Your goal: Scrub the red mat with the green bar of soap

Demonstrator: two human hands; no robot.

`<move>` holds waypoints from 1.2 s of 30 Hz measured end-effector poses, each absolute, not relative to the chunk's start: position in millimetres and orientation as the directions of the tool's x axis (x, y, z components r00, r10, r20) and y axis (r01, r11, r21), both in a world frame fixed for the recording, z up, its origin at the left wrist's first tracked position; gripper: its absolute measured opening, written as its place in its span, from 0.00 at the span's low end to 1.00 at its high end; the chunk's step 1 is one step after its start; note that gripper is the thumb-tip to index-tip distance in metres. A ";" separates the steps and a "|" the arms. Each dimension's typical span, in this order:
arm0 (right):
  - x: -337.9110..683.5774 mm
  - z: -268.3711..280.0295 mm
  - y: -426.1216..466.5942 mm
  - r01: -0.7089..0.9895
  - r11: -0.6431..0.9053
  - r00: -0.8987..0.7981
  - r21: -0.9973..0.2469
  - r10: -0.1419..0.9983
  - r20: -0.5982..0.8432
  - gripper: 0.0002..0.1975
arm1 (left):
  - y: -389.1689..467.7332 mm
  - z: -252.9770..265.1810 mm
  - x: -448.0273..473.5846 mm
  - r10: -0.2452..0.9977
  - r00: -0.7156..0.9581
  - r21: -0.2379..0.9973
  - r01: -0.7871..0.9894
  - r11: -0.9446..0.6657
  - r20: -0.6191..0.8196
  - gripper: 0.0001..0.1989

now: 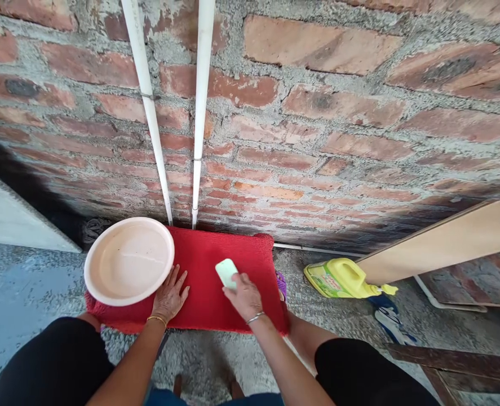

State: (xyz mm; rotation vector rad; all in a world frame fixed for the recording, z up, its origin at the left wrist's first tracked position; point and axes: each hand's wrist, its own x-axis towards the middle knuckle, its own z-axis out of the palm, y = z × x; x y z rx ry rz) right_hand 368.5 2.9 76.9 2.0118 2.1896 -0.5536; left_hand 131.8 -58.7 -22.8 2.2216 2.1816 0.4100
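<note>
A basin sits on the mat's left end. Two pipes climb the far wall. A jug lies right of the mat.

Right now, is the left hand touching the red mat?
Touching. The head view shows the left hand lying flat, palm down, on the red mat beside the basin.

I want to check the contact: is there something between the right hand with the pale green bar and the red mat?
Nothing visible. The right hand holds the pale green bar directly over the red mat, with no object between them.
</note>
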 end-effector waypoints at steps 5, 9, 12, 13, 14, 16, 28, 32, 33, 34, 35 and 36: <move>304.6 69.2 3.1 0.944 0.266 -0.325 -0.197 0.862 -0.388 0.16 | -58.8 -21.6 131.9 0.985 0.008 0.160 0.986 -0.036 0.175 0.23; 330.1 70.0 15.4 0.981 0.116 -0.175 -0.155 0.879 -0.444 0.18 | -58.9 -20.4 132.0 0.987 0.004 0.155 0.987 -0.028 0.158 0.23; 392.3 73.5 22.5 0.988 -0.121 0.062 -0.096 0.882 -0.467 0.19 | -59.0 -20.8 132.4 0.989 -0.003 0.176 0.984 -0.023 0.151 0.23; 416.8 74.9 23.0 0.974 -0.213 0.152 -0.079 0.867 -0.474 0.19 | -59.1 -21.1 132.5 0.989 -0.005 0.179 0.984 -0.022 0.149 0.23; 440.6 76.4 22.6 0.951 -0.303 0.237 -0.066 0.846 -0.477 0.19 | -59.2 -21.3 132.7 0.989 -0.006 0.180 0.983 -0.021 0.148 0.23; 478.9 79.0 20.4 0.887 -0.461 0.391 -0.037 0.790 -0.471 0.20 | -59.5 -21.8 133.0 0.989 -0.009 0.182 0.983 -0.018 0.145 0.23; 284.0 82.7 28.5 0.965 -0.015 -0.099 -0.263 0.905 -0.414 0.19 | -59.4 -22.8 133.5 0.989 -0.018 0.183 0.983 -0.010 0.148 0.23; 249.0 78.5 33.0 0.951 0.162 -0.259 -0.263 0.880 -0.398 0.18 | -59.1 -24.8 133.1 0.989 -0.030 0.195 0.981 0.001 0.145 0.22; 254.5 77.6 35.6 0.953 0.161 -0.255 -0.255 0.881 -0.399 0.18 | -59.0 -24.8 133.2 0.989 -0.029 0.197 0.981 -0.001 0.146 0.23; 265.5 77.1 38.9 0.959 0.144 -0.235 -0.242 0.885 -0.403 0.18 | -58.8 -24.5 133.3 0.989 -0.028 0.198 0.980 -0.002 0.148 0.23; 281.5 76.8 42.4 0.968 0.112 -0.198 -0.223 0.890 -0.411 0.19 | -58.8 -24.0 133.5 0.988 -0.026 0.199 0.980 -0.005 0.150 0.23; 302.0 76.9 46.0 0.978 0.059 -0.140 -0.198 0.895 -0.423 0.20 | -58.7 -23.5 133.7 0.988 -0.025 0.200 0.980 -0.005 0.150 0.23</move>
